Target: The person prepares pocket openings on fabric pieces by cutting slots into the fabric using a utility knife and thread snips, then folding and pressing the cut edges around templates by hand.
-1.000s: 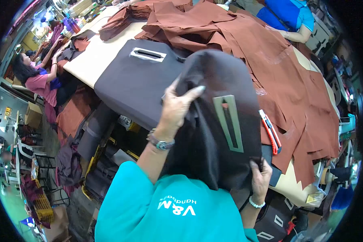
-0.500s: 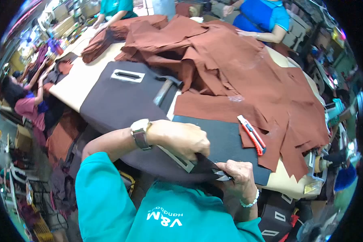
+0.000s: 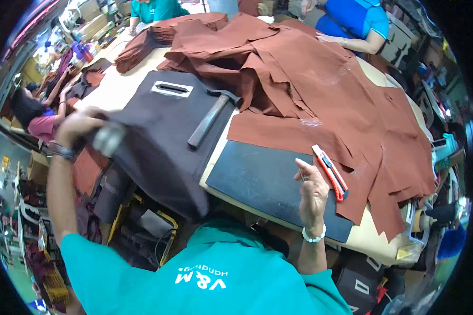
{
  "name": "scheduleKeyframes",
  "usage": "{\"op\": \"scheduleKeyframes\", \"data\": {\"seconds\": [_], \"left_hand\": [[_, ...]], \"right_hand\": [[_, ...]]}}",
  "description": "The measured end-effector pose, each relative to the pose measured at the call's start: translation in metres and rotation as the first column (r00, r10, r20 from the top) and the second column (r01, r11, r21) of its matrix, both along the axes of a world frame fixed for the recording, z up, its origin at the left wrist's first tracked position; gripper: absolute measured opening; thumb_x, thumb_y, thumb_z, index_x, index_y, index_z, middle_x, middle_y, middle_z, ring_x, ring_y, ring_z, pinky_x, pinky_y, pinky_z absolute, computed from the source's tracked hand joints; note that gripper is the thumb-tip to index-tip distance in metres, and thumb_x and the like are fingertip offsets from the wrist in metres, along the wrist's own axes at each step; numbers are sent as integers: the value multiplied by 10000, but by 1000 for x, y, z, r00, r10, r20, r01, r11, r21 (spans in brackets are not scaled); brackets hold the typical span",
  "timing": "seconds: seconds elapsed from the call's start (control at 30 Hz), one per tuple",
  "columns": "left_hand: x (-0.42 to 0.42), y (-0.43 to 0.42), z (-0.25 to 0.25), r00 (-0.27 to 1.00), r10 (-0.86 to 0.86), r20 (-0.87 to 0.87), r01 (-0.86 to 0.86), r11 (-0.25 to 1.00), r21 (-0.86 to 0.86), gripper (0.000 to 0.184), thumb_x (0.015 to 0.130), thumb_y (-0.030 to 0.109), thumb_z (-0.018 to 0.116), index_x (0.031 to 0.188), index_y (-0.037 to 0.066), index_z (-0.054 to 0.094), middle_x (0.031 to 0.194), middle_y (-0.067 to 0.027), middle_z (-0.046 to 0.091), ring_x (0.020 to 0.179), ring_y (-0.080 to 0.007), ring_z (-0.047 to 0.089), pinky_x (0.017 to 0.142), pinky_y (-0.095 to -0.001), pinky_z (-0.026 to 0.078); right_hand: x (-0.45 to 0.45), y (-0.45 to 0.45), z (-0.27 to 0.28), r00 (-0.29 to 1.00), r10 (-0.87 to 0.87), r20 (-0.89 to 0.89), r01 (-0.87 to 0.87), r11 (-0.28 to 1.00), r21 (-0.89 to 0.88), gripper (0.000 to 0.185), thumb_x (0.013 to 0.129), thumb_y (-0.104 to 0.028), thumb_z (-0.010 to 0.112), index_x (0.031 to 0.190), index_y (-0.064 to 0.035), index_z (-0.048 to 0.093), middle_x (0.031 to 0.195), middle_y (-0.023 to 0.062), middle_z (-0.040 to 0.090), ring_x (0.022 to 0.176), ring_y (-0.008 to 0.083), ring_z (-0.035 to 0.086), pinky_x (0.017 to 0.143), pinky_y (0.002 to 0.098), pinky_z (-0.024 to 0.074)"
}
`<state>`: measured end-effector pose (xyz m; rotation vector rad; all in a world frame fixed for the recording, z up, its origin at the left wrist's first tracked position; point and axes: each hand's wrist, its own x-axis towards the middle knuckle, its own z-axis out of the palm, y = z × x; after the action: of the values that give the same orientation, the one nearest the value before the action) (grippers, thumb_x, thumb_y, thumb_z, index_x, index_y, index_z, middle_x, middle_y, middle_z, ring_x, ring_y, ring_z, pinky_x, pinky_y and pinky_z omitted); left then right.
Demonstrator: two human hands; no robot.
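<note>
At the left, my left hand (image 3: 81,126), blurred by motion, grips one end of a dark fabric piece (image 3: 152,163) that hangs over the table's near edge. My right hand (image 3: 314,197) is raised above a dark mat (image 3: 263,173), its fingers curled round small scissors, of which only a thin tip shows. Just right of that hand, a red and white cutter (image 3: 330,173) lies on brown fabric (image 3: 320,94). A hammer (image 3: 213,121) rests on a flat dark panel (image 3: 168,113), near a white-framed slot (image 3: 171,88).
Brown sheets overhang the table (image 3: 389,249) at the right. A folded brown stack (image 3: 142,47) is at the back left. Co-workers stand across the table, one in blue (image 3: 347,23), and another in pink (image 3: 41,126) is at the left. Dark slotted pieces (image 3: 361,286) lie below right.
My left hand has swung left with the dark fabric, away from my right hand, uncovering more of the mat and the hammer. My right hand has risen, and the scissor blades are now mostly hidden.
</note>
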<state>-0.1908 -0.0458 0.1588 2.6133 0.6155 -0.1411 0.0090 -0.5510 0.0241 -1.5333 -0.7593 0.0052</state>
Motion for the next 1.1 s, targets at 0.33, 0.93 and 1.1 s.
{"op": "scheduleKeyframes", "data": {"seconds": [0.33, 0.93, 1.1], "left_hand": [[36, -105, -27, 959, 240, -150, -231, 970, 79, 440, 744, 348, 711, 878, -50, 578, 855, -115, 555, 804, -181, 492, 666, -368, 436], [162, -360, -144, 760, 609, 226, 339, -75, -938, 192, 848, 156, 656, 990, 28, 650, 957, -36, 661, 846, -104, 599, 830, -256, 446], [159, -361, -137, 761, 600, 247, 343, -49, -938, 151, 823, 119, 682, 948, 35, 666, 926, -29, 671, 837, -92, 605, 779, -247, 468]], "right_hand": [[-23, -8, -34, 887, -75, -455, 79, 997, -10, 264, 958, -174, 471, 1075, 29, 592, 709, -15, 510, 672, 43, 438, 688, 198, 410], [-46, 11, -19, 774, 11, -634, 116, 981, 159, 247, 956, -246, 482, 1083, -36, 516, 707, -18, 518, 507, -10, 338, 434, 142, 253], [-40, 9, -17, 746, 15, -666, 176, 960, 219, 199, 952, -278, 491, 927, -81, 468, 678, 11, 533, 446, 6, 339, 393, 149, 249]]}}
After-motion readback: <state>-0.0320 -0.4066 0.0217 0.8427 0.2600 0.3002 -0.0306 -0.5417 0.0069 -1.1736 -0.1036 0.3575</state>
